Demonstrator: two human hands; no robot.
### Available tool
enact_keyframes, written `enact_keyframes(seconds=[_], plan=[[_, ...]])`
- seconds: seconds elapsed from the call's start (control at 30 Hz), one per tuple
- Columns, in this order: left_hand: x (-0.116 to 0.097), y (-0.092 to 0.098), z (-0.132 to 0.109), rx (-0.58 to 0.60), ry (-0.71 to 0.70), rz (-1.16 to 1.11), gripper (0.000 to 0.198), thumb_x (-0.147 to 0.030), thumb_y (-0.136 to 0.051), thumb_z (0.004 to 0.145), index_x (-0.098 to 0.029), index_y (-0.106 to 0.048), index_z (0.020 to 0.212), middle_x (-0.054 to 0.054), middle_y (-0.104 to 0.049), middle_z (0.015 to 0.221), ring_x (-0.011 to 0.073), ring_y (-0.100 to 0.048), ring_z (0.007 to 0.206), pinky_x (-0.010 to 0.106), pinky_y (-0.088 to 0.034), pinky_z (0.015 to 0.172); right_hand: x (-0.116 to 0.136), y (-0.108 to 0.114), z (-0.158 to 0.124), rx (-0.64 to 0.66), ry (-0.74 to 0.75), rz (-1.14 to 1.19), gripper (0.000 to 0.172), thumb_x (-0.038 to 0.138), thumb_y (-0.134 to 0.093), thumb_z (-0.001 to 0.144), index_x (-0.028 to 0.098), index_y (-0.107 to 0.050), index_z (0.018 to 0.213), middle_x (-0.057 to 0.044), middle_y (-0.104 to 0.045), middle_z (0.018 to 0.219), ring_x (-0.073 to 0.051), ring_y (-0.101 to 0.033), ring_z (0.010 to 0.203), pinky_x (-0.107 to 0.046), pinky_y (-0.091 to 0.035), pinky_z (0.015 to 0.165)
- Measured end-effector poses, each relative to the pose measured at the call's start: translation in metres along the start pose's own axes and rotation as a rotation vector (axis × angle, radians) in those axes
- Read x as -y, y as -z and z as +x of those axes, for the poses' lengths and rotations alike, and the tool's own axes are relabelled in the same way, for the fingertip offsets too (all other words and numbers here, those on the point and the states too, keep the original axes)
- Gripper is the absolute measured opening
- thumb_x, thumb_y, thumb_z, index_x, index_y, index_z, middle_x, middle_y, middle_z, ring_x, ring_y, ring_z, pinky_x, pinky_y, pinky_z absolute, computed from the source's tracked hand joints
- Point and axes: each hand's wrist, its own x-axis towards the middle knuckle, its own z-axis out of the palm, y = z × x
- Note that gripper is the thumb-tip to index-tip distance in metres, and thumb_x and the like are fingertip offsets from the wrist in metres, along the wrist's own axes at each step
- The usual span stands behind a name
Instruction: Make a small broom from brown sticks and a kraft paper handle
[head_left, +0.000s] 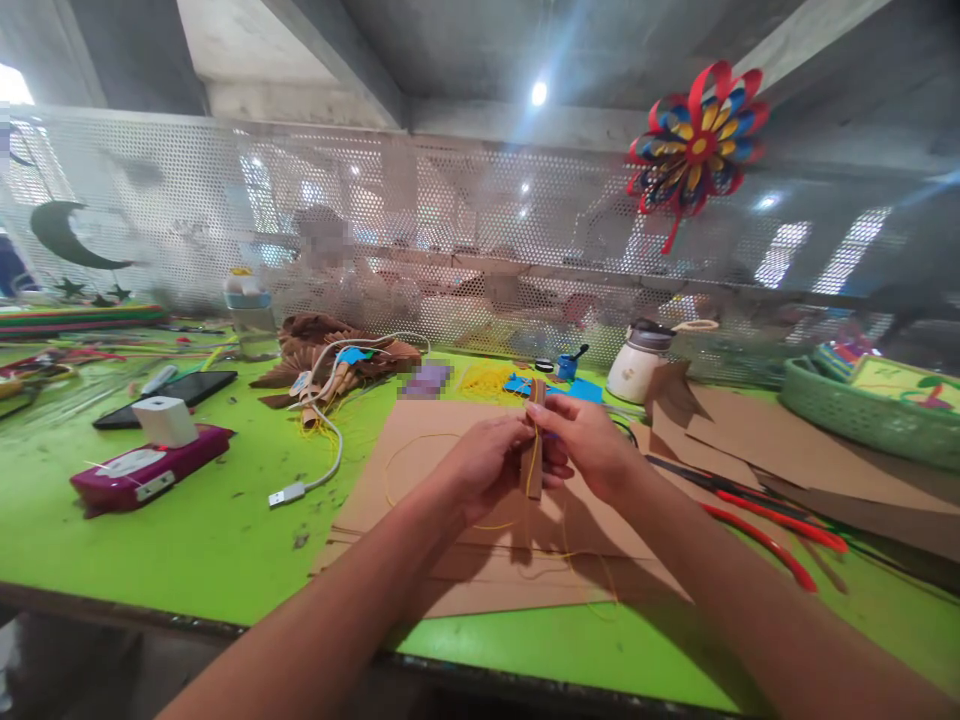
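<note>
My left hand [484, 462] and my right hand [589, 440] meet above a stack of brown paper sheets [420, 440] on the green table. Both pinch an upright folded strip of brown paper [534, 450]. A thin yellow thread [409, 445] runs over the strip and loops across the sheets below. The fingers of both hands are closed round the strip, the right hand near its top, the left hand at its middle.
Red-handled scissors [765, 520] lie right of the sheets, with more brown paper and a green basket [862, 415] beyond. A white glue pot [636, 365], folded brown paper fans [330, 355], a white USB cable [315, 470], a phone [169, 395] and a magenta box [142, 475] lie left and behind. A mesh screen backs the table.
</note>
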Motion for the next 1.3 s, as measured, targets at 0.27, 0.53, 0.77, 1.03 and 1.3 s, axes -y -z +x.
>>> enact_keyframes(seconds=[0.27, 0.53, 0.77, 1.03, 1.3], plan=[[0.005, 0.004, 0.002, 0.018, 0.021, 0.063, 0.026, -0.029, -0.043, 0.086, -0.008, -0.059, 0.083, 0.012, -0.064, 0.075, 0.0167, -0.062, 0.062, 0.028, -0.049, 0.059, -0.005, -0.002, -0.001, -0.064, 0.025, 0.077, 0.026, 0.036, -0.070, 0.066, 0.017, -0.054, 0.071, 0.007, -0.052, 0.046, -0.005, -0.038, 0.029, -0.017, -0.026, 0.025], [0.011, 0.004, 0.005, -0.069, 0.021, 0.089, 0.017, -0.020, -0.044, 0.088, -0.011, -0.057, 0.082, 0.006, -0.061, 0.072, 0.0087, -0.056, 0.053, 0.020, -0.043, 0.052, -0.007, -0.003, 0.002, -0.057, 0.024, 0.138, 0.023, 0.032, -0.069, 0.065, 0.018, -0.050, 0.066, 0.008, -0.049, 0.040, -0.007, -0.039, 0.026, -0.020, -0.031, 0.027], [0.014, 0.006, 0.006, -0.087, 0.078, 0.113, 0.022, -0.022, -0.041, 0.089, -0.009, -0.056, 0.080, 0.006, -0.059, 0.067, 0.0094, -0.056, 0.054, 0.020, -0.041, 0.053, -0.005, -0.003, -0.001, -0.026, 0.012, 0.168, 0.021, 0.033, -0.066, 0.065, 0.019, -0.051, 0.068, 0.007, -0.051, 0.039, -0.010, -0.040, 0.024, -0.024, -0.032, 0.026], [0.010, 0.002, 0.002, -0.083, 0.070, 0.122, 0.016, -0.026, -0.048, 0.086, -0.014, -0.056, 0.092, 0.000, -0.055, 0.060, 0.0062, -0.047, 0.044, 0.017, -0.033, 0.046, -0.009, 0.004, 0.007, -0.148, 0.034, 0.177, 0.026, 0.034, -0.074, 0.059, 0.016, -0.059, 0.070, 0.002, -0.061, 0.059, -0.010, -0.053, 0.046, -0.025, -0.043, 0.047], [0.012, 0.006, 0.004, -0.078, 0.032, 0.174, 0.019, -0.027, -0.049, 0.085, -0.012, -0.057, 0.093, 0.000, -0.054, 0.061, 0.0048, -0.043, 0.043, 0.016, -0.027, 0.042, -0.005, 0.004, 0.010, -0.241, 0.033, 0.203, 0.029, 0.042, -0.071, 0.061, 0.017, -0.058, 0.067, 0.003, -0.058, 0.054, -0.010, -0.051, 0.047, -0.023, -0.040, 0.046]])
